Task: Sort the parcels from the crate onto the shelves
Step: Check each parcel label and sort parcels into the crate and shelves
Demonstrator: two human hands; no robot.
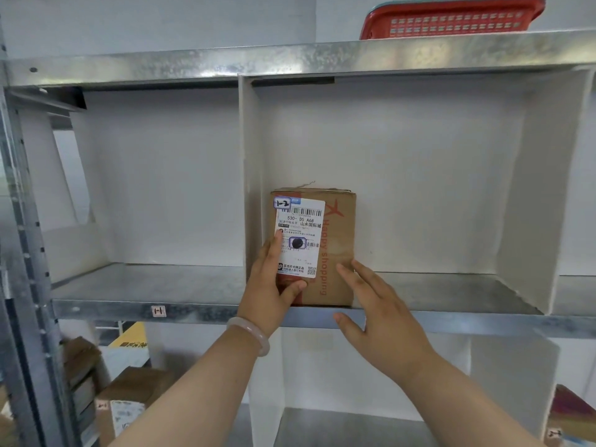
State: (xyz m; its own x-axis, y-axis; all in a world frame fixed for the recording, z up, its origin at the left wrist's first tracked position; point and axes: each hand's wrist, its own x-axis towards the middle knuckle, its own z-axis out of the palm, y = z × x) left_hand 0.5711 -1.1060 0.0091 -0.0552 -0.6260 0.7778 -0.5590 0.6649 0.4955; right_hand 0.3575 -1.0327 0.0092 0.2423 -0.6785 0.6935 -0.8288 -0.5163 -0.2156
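Metal shelf [129,285], one parcel [338,240] set in place.
Left hand [271,291] and right hand [380,317] press flat against it, fingers straight; boxes [135,391] lower left may remain.

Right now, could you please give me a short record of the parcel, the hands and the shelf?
parcel: cardboard box upright on the metal shelf, just right of the white divider
sticker: reads 1-2
left hand: flat on the parcel's label
right hand: open, fingertips on its lower front
above: red basket on the top shelf
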